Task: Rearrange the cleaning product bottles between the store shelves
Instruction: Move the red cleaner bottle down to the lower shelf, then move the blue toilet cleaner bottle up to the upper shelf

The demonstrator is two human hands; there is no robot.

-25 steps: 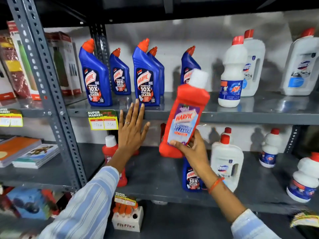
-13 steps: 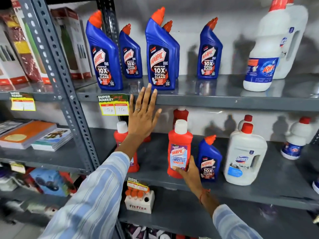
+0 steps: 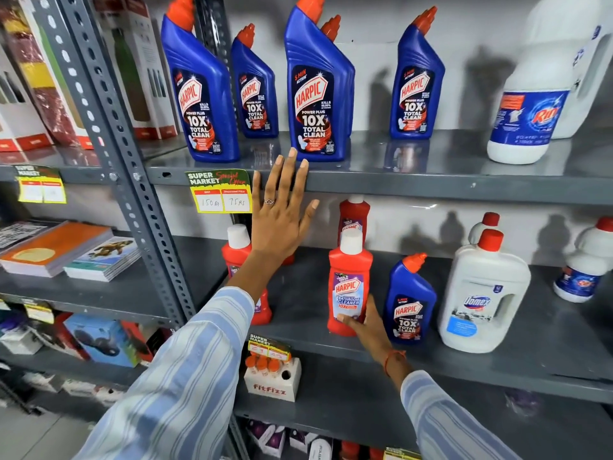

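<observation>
A red Harpic bathroom cleaner bottle (image 3: 349,283) with a white cap stands upright on the middle shelf (image 3: 497,366). My right hand (image 3: 366,327) grips its lower right side. My left hand (image 3: 282,210) lies flat with spread fingers against the front edge of the upper shelf (image 3: 431,180), holding nothing. Several blue Harpic bottles (image 3: 315,94) stand on the upper shelf. A small blue Harpic bottle (image 3: 409,303) stands right of the held one. Another red bottle (image 3: 354,214) stands behind it, and a third red bottle (image 3: 237,257) is partly hidden by my left arm.
A white Domex jug (image 3: 481,297) and small white bottles (image 3: 587,267) stand to the right on the middle shelf. A white Rin bottle (image 3: 530,114) is on the upper shelf. A grey upright post (image 3: 116,154) divides the shelving; books (image 3: 59,250) lie left. A Fitfizz box (image 3: 273,376) sits below.
My right hand brought the red bottle down from in front of the upper shelf onto the middle shelf, where it now stands. The view moved closer. My left hand stayed on the shelf edge.
</observation>
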